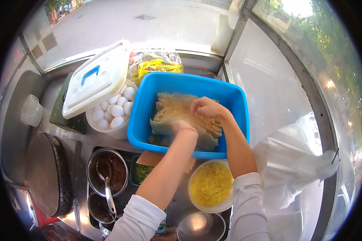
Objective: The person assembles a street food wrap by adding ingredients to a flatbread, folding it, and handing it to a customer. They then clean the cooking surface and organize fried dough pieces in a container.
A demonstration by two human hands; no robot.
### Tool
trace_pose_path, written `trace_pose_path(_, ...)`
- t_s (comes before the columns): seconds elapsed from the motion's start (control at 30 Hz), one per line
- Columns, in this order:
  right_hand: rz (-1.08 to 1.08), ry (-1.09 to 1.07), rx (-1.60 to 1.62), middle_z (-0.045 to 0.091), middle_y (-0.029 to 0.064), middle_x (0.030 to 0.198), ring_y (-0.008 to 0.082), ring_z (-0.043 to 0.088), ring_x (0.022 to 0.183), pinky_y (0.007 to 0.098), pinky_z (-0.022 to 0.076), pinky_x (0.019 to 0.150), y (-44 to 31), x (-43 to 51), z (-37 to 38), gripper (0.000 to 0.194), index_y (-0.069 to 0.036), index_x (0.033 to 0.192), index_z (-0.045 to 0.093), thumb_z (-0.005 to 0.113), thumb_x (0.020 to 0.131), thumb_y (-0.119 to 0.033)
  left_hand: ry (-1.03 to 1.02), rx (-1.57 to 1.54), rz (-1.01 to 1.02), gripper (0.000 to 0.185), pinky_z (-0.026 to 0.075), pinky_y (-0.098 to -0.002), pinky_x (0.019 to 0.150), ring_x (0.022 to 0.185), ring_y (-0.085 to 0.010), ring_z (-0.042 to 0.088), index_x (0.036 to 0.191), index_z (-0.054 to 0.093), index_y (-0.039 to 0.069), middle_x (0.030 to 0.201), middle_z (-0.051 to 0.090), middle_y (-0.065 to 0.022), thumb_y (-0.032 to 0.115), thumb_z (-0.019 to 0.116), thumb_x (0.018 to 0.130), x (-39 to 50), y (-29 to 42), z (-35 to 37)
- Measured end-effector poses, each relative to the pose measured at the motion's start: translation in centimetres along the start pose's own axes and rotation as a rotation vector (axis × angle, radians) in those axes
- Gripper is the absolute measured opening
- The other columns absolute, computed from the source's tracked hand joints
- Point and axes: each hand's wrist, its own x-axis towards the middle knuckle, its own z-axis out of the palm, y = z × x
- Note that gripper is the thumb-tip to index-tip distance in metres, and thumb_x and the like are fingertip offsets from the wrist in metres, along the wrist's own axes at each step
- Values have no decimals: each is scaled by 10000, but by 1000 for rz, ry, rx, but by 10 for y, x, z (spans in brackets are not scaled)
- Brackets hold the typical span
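Both hands reach into a blue plastic tub (187, 154) that holds stacked, pale brown crinkled sheets of what looks like fried dough (175, 104). My left hand (182, 126) is low over the near part of the stack; its fingers are blurred and partly hidden, so its grip does not show. Above the right part of the stack is my right hand (205, 107), fingers curled downward; whether it pinches a sheet cannot be made out. A white bucket of white eggs (117, 111) stands left of the tub, partly under a tilted white lid (99, 78).
Nearer are a bowl of yellow shreds (211, 186), a steel bowl of dark sauce (117, 171) with a spoon (108, 192), chopped greens (142, 173) and an empty-looking metal bowl (201, 226). A round griddle (43, 174) lies left. Clear plastic bags (283, 168) hang right.
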Motion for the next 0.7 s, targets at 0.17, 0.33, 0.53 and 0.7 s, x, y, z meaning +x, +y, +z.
trace_pose_path(0.17,43,8,-71,630,113,860,221,571,837,304,465,699,-6,0,4,253,-44,792,652,483,621,33,-58,-11,-14,493,341,-384,970,1155,-231,428,1275,393,46,1321,404,-93,299,278,868,5,1,-3)
trace_pose_path(0.33,72,-10,-50,626,118,889,235,566,863,314,470,712,-4,-1,2,272,-44,813,649,493,605,37,-57,6,-17,500,326,-400,978,1169,-230,415,1288,385,68,1332,397,-81,323,281,870,5,-3,-2)
trace_pose_path(0.53,53,-21,-27,626,116,896,234,567,862,313,471,713,1,3,1,295,-41,836,650,486,602,36,-23,22,-31,531,296,-399,995,1204,-227,382,1315,363,82,1380,343,-68,351,288,863,18,-3,-4)
trace_pose_path(0.7,20,-15,-55,628,113,910,237,572,858,313,472,717,11,4,0,303,-44,855,653,489,612,31,-35,37,-39,557,217,-434,1027,1249,-235,328,1331,343,94,1410,304,-56,379,289,856,19,-8,-2)
